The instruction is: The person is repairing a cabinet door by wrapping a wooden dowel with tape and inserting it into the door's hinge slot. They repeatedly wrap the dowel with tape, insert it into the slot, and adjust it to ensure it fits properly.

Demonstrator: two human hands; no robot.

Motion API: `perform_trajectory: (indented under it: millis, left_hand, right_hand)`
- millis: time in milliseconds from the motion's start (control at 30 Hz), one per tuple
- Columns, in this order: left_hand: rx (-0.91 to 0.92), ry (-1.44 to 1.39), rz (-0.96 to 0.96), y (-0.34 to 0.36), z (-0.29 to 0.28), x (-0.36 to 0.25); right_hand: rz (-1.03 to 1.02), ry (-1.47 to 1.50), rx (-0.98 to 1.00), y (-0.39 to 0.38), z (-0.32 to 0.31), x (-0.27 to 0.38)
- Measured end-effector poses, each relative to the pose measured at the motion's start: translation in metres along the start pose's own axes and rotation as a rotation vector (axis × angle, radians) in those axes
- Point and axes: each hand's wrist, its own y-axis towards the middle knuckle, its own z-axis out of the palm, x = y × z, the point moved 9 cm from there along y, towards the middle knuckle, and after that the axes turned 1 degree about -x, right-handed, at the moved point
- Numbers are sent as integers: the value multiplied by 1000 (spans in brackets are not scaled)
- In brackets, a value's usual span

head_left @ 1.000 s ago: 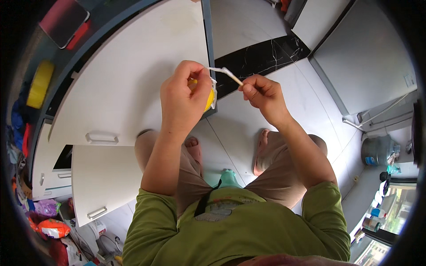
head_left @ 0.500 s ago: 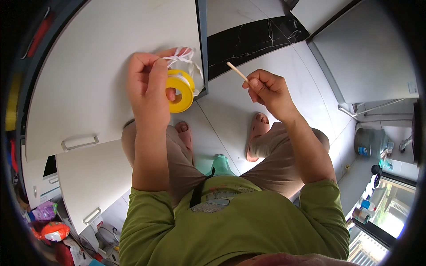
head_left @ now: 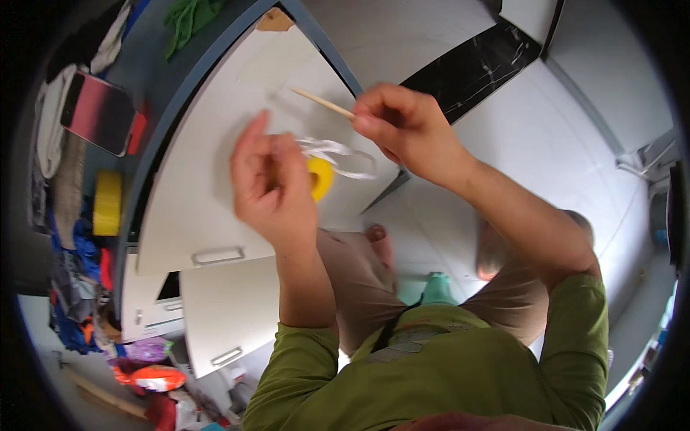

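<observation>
My left hand [head_left: 272, 194], slightly blurred, is closed around a yellow spool [head_left: 323, 178] of thin white tape; its index finger points up. Loose loops of the white tape [head_left: 348, 156] trail off the spool to the right. Between thumb and fingers, my right hand [head_left: 411, 133] pinches a slim pale wooden stick [head_left: 321, 101]. The stick points left and slightly up, above the spool and apart from it. Part of the spool is hidden behind my left fingers.
Behind my hands stands a white cabinet door [head_left: 194, 208] with a handle, and a lower door [head_left: 223, 309]. On the dark worktop at left are a phone-like slab [head_left: 100, 115], a yellow tape roll [head_left: 108, 202] and a green cloth [head_left: 188, 25]. Colourful packets [head_left: 154, 377] lie lower left.
My view has turned toward the left, bringing the worktop in. My right hand has come closer to my left, the stick now above the spool. Both hands keep their hold.
</observation>
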Motion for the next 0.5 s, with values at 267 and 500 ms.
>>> perform_trajectory:
  millis: [267,500]
  left_hand:
    - [165,837,689,42,34,-53]
    - [251,1028,704,40,53,-47]
  right_hand:
    - [-397,3,-315,22,1,28]
    - [-566,-29,-462,30,4,23]
